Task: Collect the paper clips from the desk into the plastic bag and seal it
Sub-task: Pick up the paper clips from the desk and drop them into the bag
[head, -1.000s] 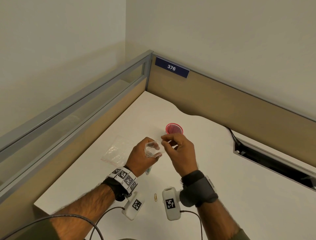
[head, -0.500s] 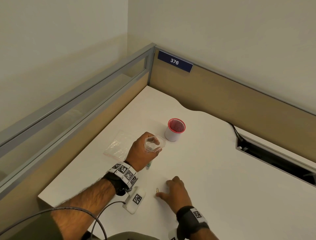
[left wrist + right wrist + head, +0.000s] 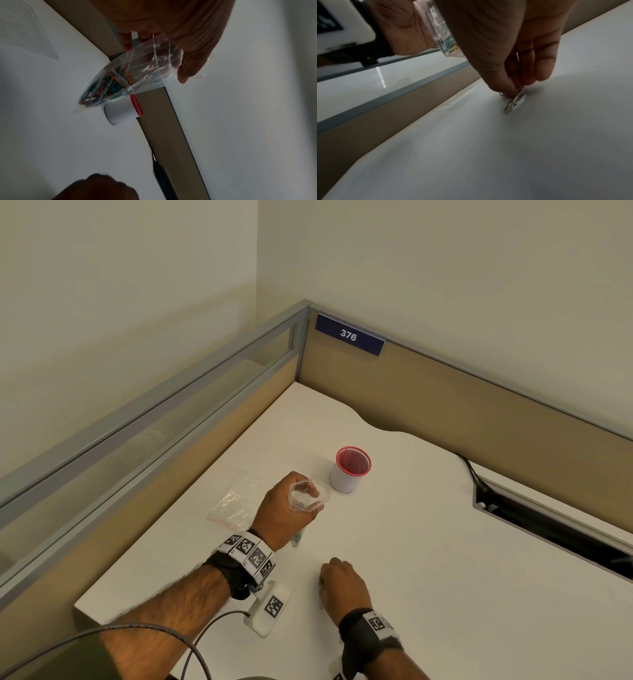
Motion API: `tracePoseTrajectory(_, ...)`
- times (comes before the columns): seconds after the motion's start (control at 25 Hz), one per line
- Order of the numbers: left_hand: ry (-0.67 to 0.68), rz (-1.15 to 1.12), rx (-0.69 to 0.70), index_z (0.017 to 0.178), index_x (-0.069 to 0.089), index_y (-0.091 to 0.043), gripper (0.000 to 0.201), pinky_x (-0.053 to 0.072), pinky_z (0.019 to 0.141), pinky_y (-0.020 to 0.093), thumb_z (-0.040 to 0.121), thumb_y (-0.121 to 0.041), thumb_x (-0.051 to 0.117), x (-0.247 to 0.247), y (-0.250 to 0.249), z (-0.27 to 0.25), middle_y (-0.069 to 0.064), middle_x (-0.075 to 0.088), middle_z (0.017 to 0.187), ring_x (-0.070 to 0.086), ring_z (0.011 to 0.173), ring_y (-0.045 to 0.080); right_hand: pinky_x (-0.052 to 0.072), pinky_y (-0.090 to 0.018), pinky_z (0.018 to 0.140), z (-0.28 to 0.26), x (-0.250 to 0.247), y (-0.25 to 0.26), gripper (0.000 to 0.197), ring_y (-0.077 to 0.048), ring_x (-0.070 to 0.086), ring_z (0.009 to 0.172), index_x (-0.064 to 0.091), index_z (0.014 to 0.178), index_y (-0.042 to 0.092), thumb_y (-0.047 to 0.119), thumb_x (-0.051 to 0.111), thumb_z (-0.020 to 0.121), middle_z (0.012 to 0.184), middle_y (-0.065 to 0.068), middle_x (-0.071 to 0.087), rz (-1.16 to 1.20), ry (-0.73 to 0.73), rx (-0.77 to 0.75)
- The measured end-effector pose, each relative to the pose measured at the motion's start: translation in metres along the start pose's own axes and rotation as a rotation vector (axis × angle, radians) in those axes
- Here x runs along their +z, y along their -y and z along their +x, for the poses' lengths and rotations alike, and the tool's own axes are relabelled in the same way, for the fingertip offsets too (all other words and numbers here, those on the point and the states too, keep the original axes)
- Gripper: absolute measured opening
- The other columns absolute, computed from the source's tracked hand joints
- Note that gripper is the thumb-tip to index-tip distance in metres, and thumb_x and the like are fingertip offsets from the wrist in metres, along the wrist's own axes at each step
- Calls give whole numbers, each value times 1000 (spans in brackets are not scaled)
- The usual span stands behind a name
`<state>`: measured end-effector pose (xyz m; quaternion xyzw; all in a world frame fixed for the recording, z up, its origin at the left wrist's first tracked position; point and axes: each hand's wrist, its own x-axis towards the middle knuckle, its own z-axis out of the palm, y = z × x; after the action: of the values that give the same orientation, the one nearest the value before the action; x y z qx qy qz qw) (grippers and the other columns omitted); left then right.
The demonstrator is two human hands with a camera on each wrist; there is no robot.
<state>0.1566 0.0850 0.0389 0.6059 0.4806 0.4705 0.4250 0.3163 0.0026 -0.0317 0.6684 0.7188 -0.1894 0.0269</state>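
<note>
- Our left hand [image 3: 286,510] holds the small clear plastic zip bag [image 3: 130,75] up above the white desk [image 3: 428,559], fingers and thumb curled around its upper part so the mouth stays spread open.
- Inside that bag, a bunch of coloured paper clips [image 3: 104,86] sits heaped in the lowest corner; the upper part of the bag looks empty.
- Our right hand [image 3: 344,585] is down on the desk near the front edge, thumb and fingertips pinching one pale metal paper clip [image 3: 516,100] whose far end touches the surface.
- A second clear plastic bag with a red strip [image 3: 236,501] lies flat on the desk just left of our left hand; we cannot tell whether it holds anything.
- A white cylindrical cup with a red mesh rim [image 3: 350,470] stands upright just beyond the held bag, apart from it; its contents are not visible.
</note>
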Motion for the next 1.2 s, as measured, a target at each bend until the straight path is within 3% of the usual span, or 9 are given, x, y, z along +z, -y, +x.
tracePoseTrajectory(0.12,5,10,-20,98,60,-15,30,48,83,9,77,-14,82,0,1,-1,-1,71,100,65,103,12,45,-30,82,7,-11,-2,9,-19,49,89,58,91,16,13,49,88,96,-1,53,43,61,38)
tracePoseTrajectory(0.24,7,17,-38,98,60,-17,29,51,85,15,78,-16,81,-1,1,-1,-4,70,101,65,103,10,48,-28,76,9,-36,-5,7,-17,52,82,53,79,21,16,54,83,89,3,54,163,25,74)
tracePoseTrajectory(0.36,-1,26,-56,98,60,-17,29,51,85,16,78,-16,81,-3,4,1,-5,70,100,65,103,9,53,-29,70,11,-83,0,8,-16,56,74,57,76,21,17,63,81,82,3,60,365,-169,39)
tracePoseTrajectory(0.48,0,46,-61,98,59,-19,29,50,81,14,79,-19,81,1,3,0,-10,69,98,65,99,5,50,-14,66,10,-136,24,10,-8,56,72,61,81,20,13,66,84,81,6,62,587,-393,-64)
tracePoseTrajectory(0.6,25,82,-42,100,57,-23,30,51,79,18,80,-21,80,4,-1,0,-8,66,96,64,94,7,48,-6,64,10,-166,50,11,-5,58,74,64,82,23,14,68,84,81,7,64,742,-457,-153)
tracePoseTrajectory(0.8,33,115,-8,90,51,-38,37,46,67,8,79,-19,80,3,3,2,-17,63,83,63,80,-6,47,-13,69,12,-156,63,8,-7,58,80,69,94,20,21,65,87,91,8,63,572,-403,-205)
tracePoseTrajectory(0.96,-1,50,-29,97,59,-21,29,49,82,13,78,-15,81,-4,4,-1,-9,69,96,64,97,4,46,-9,71,6,-143,36,12,-2,57,80,69,98,22,16,62,90,89,14,60,559,-555,-190)
tracePoseTrajectory(1.04,-19,41,-26,97,60,-15,29,48,85,15,77,-12,81,-5,5,-2,-4,71,98,65,99,9,46,-15,72,1,-120,9,12,-5,56,78,67,97,23,15,62,90,89,11,59,444,-506,-124)
tracePoseTrajectory(1.2,-35,5,-32,96,60,-13,29,49,86,16,76,-8,81,-5,5,-3,0,71,98,65,100,12,42,-22,76,-27,-36,-27,26,-12,55,91,60,105,27,42,65,85,100,7,56,218,-52,100)
